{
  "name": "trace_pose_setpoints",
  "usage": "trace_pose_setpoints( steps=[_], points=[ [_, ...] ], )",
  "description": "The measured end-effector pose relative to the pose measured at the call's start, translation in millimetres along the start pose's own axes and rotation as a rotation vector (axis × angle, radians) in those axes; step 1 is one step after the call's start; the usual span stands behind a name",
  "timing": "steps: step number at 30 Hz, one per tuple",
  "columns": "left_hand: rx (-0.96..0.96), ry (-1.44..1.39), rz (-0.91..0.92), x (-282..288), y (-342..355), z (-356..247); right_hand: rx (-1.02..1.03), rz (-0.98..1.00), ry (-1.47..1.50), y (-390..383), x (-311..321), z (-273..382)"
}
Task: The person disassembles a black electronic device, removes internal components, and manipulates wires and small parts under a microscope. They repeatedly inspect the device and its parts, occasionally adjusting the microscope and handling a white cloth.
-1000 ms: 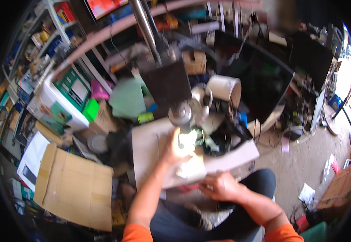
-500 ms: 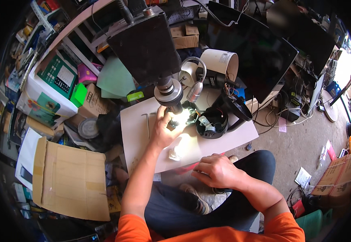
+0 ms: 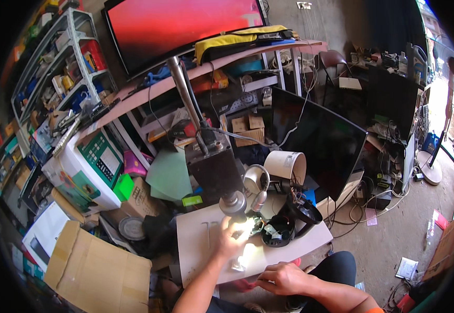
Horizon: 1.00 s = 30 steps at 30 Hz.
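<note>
My left hand (image 3: 232,239) is closed at the edge of a small green part (image 3: 257,225), under the dark lens tube of a black box-shaped scope (image 3: 215,169). Glare hides much of the part and my fingertips. A bent metal lamp (image 3: 259,201) lights that spot. To its right lies an open black round housing (image 3: 278,233) with wires and a whitish piece inside. My right hand (image 3: 288,277) hangs over my leg near the board's front edge, fingers curled; whether anything is inside cannot be seen. A crumpled clear-white wrapper (image 3: 238,264) lies before my left hand.
A pale board (image 3: 195,255) forms the work surface, with a thin bent metal rod (image 3: 208,233) on it. A white cylinder (image 3: 285,166) and a large dark screen (image 3: 318,141) stand behind. At left are an opened cardboard box (image 3: 99,266) and a white carton (image 3: 80,177).
My view has tilted up, bringing the red-lit screen, the bench and the shelves into sight. Both hands keep about the same places relative to the board.
</note>
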State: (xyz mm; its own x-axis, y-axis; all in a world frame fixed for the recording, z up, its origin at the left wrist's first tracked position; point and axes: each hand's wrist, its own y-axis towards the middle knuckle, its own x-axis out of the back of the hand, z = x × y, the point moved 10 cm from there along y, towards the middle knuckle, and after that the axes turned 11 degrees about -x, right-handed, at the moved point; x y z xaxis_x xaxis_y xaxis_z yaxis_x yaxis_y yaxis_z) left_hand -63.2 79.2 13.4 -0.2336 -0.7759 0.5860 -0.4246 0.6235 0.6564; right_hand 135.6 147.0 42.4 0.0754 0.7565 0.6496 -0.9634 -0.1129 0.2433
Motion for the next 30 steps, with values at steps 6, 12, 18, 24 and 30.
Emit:
trace_pose_setpoints(
  steps=[6,12,18,24,30],
  points=[
    [-0.043,0.006,-0.023,-2.2,2.0,-4.8,-0.006,0.009,0.011,-1.4,-0.1,-2.0],
    [-0.008,-0.039,-0.017,0.9,9.7,-18.6,0.037,-0.052,0.028,-2.6,1.8,-1.8],
    [-0.007,-0.045,-0.069,6.3,11.8,-19.4,-0.011,0.004,0.006,0.3,2.3,1.1],
    [0.035,-0.109,-0.127,3.4,7.6,-10.9,0.021,-0.04,0.027,0.3,1.4,-0.3],
    [-0.001,-0.094,-0.095,2.3,8.2,-13.4,-0.02,-0.01,-0.025,0.8,5.7,5.0]
  ],
)
